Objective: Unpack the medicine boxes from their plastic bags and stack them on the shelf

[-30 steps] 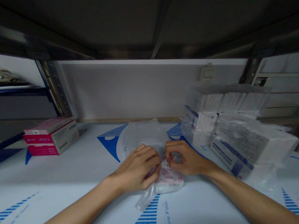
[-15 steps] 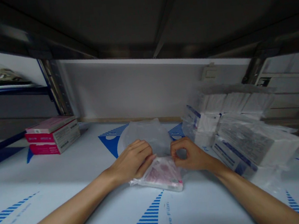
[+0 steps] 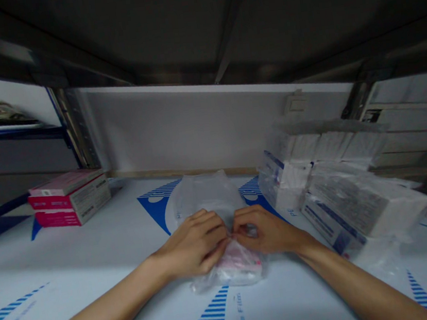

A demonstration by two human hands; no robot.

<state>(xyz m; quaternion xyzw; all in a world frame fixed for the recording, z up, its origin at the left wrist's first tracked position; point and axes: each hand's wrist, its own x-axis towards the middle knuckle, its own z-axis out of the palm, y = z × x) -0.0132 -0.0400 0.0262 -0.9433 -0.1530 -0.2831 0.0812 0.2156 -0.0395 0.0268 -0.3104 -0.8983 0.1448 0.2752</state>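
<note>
A small clear plastic bag (image 3: 238,268) with something pink and white inside lies on the white and blue shelf sheet (image 3: 93,258). My left hand (image 3: 194,243) rests on the bag's left part, its fingers curled and pinching the top edge. My right hand (image 3: 263,230) pinches the same edge from the right, fingertips almost touching the left ones. Just behind my hands lies a pile of empty clear bags (image 3: 206,194).
Stacked pink and white boxes (image 3: 69,197) stand at the far left. Plastic-wrapped packs of white and blue boxes (image 3: 333,187) fill the right side. A white back panel (image 3: 194,126) closes the shelf, and a dark shelf board hangs low overhead.
My hands drew apart and the bag lay spread flat half a second ago; now they have come back together at its top edge and the bag is bunched under them.
</note>
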